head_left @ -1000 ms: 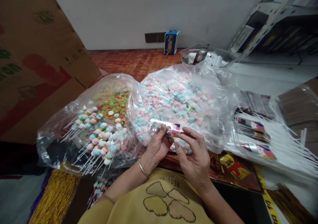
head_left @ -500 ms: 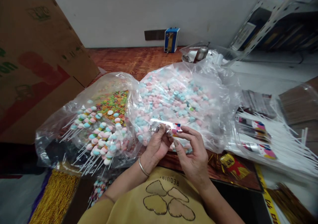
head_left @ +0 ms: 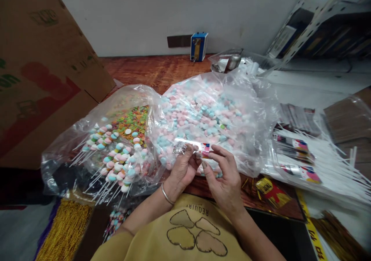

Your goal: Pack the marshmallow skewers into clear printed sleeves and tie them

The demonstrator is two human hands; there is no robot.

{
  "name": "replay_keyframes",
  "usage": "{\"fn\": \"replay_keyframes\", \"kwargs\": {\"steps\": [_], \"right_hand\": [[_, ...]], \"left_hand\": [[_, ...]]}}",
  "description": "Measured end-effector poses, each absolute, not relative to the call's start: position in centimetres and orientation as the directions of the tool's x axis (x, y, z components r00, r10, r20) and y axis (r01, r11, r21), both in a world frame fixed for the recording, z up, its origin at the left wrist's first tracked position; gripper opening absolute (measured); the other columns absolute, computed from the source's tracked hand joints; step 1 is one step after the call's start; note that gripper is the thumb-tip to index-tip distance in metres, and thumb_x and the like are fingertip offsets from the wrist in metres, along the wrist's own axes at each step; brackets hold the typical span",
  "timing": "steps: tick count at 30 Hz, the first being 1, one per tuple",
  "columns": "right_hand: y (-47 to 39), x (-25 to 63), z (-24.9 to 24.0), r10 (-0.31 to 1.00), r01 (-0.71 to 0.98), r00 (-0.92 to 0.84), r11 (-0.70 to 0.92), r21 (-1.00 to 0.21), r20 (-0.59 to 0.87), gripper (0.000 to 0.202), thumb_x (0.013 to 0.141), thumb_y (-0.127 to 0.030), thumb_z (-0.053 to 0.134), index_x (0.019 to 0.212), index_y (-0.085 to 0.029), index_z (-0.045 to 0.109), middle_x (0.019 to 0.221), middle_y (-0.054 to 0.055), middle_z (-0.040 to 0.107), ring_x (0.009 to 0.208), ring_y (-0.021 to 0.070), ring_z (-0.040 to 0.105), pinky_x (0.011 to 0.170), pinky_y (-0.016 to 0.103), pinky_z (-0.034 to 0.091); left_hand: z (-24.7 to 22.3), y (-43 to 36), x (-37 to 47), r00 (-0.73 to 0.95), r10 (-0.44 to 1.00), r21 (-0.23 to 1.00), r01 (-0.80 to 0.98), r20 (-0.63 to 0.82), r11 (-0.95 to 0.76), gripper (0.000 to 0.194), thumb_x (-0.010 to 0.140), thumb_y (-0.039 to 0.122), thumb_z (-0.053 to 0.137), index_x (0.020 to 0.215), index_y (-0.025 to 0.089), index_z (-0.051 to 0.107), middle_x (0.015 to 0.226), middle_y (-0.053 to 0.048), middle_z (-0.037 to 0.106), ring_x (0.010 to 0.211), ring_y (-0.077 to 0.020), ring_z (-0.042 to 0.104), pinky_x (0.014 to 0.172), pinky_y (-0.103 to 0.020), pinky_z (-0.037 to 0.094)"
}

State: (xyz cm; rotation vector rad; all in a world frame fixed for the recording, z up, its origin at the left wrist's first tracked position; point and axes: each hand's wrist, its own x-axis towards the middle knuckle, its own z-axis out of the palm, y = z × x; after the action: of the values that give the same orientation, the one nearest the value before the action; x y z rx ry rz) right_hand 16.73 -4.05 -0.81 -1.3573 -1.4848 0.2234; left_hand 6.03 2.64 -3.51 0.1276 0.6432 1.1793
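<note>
My left hand, a bangle at its wrist, pinches a small printed plastic wrapper with text on one end and pink and blue patches on the other. Close to the wrapper's right end is my right hand, its thumb and fingers apart; whether a fingertip touches the wrapper I cannot tell. Behind both hands spreads a large clear bag of pink, blue and white marshmallows. To the left, marshmallow skewers on white sticks lie on a plastic bag beside colourful cereal rings.
On the right lie white sticks and more printed wrappers. A gold and red packet rests near the table's front edge. A cardboard box stands at left; a blue device sits against the wall.
The view has shifted very slightly. Both hands keep nearly the same pose, with the wrapper still in my left hand.
</note>
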Motion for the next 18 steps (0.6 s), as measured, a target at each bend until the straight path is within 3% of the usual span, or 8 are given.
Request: {"fn": "replay_keyframes", "kwargs": {"steps": [3,6,10,13,18], "right_hand": [[-3.8,16.8,-1.3,0.861,0.534,0.178,0.323,-0.781,0.477,0.016,0.098,-0.021,0.060,0.111,-0.022,0.069,0.126,0.011,0.065,0.119,0.0254,0.064,0.099,0.045,0.056],[-3.5,17.0,-1.5,0.892,0.424,0.174,0.315,-0.849,0.418,0.016,0.100,-0.021,0.056,0.105,-0.023,0.071,0.109,0.006,0.069,0.102,0.0196,0.068,0.088,0.034,0.057],[-3.5,17.2,-1.4,0.897,0.380,0.225,0.279,-0.882,0.380,0.016,0.101,-0.023,0.056,0.098,-0.022,0.072,0.091,0.003,0.066,0.086,0.0167,0.064,0.076,0.028,0.053],[-3.6,17.2,-1.2,0.915,0.355,0.238,0.231,-0.906,0.327,0.020,0.102,-0.026,0.054,0.092,-0.021,0.071,0.081,0.001,0.063,0.077,0.0158,0.061,0.068,0.027,0.050],[-3.7,17.1,-1.4,0.896,0.364,0.218,0.293,-0.884,0.387,0.018,0.100,-0.024,0.056,0.090,-0.021,0.071,0.077,0.000,0.060,0.072,0.0148,0.059,0.065,0.026,0.049]], "left_hand": [[-3.3,2.5,6.1,0.206,0.901,0.468,-0.798,-0.382,0.380,0.043,0.049,0.024,0.101,0.075,0.014,0.069,0.071,0.002,0.069,0.065,-0.0088,0.063,0.067,-0.020,0.052],[-3.1,2.3,5.8,0.225,0.907,0.552,-0.733,-0.355,0.398,0.044,0.050,0.025,0.100,0.078,0.014,0.069,0.072,0.002,0.068,0.065,-0.0094,0.062,0.065,-0.021,0.051],[-2.9,2.3,4.9,0.343,0.900,0.691,-0.581,-0.270,0.429,0.040,0.059,0.027,0.096,0.089,0.015,0.072,0.072,0.000,0.067,0.060,-0.0092,0.059,0.060,-0.021,0.048],[-2.7,2.4,4.5,0.331,0.923,0.772,-0.528,-0.198,0.355,0.034,0.061,0.027,0.095,0.084,0.015,0.073,0.070,0.000,0.066,0.058,-0.0091,0.059,0.059,-0.021,0.047],[-2.6,2.6,4.6,0.293,0.910,0.729,-0.548,-0.292,0.410,0.042,0.056,0.033,0.097,0.080,0.016,0.068,0.062,0.003,0.060,0.052,-0.0074,0.054,0.051,-0.018,0.042]]}}
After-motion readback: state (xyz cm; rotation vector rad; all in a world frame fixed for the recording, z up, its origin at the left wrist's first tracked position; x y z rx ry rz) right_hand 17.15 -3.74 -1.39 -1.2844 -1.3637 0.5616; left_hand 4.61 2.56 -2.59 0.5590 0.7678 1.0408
